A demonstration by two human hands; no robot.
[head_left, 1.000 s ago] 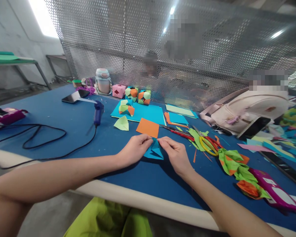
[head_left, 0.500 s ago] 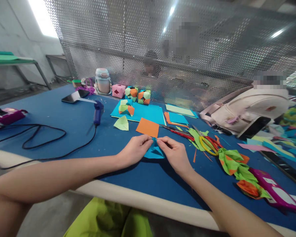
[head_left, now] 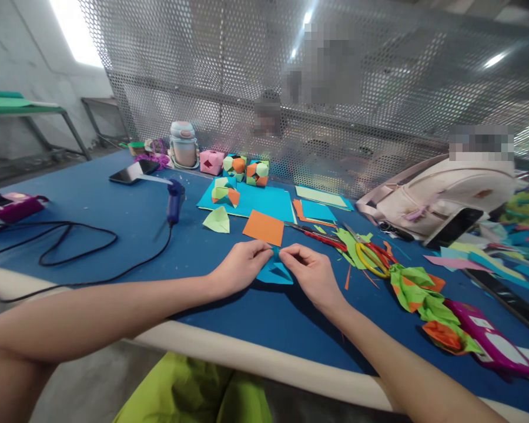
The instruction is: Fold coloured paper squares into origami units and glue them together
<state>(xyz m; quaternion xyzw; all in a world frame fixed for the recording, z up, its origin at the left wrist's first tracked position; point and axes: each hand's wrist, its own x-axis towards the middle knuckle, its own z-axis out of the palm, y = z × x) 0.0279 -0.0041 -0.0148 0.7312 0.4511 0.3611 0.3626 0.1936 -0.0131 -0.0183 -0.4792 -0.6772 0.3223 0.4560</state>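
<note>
A piece of blue paper (head_left: pixel 274 274), partly folded, is held just above the table's front part. My left hand (head_left: pixel 243 265) pinches its upper left side between thumb and fingers. My right hand (head_left: pixel 312 271) is closed in a pinch at its upper right side; the fingertips cover that edge. Just beyond the hands lies an orange paper square (head_left: pixel 263 227). To its left is a folded light green paper piece (head_left: pixel 218 220). Farther back, a green and orange folded piece (head_left: pixel 226 195) rests on blue sheets (head_left: pixel 264 202).
A blue glue gun (head_left: pixel 174 202) with a black cord stands left. Scissors (head_left: pixel 370 258), paper scraps and a crumpled green-orange paper strip (head_left: pixel 417 294) lie right. Folded paper cubes (head_left: pixel 234 167), a bottle (head_left: pixel 184 145) and a backpack (head_left: pixel 449 191) line the perforated metal screen (head_left: pixel 180 70).
Almost nothing differs. The blue paper and the fingers of my right hand have shifted very slightly.
</note>
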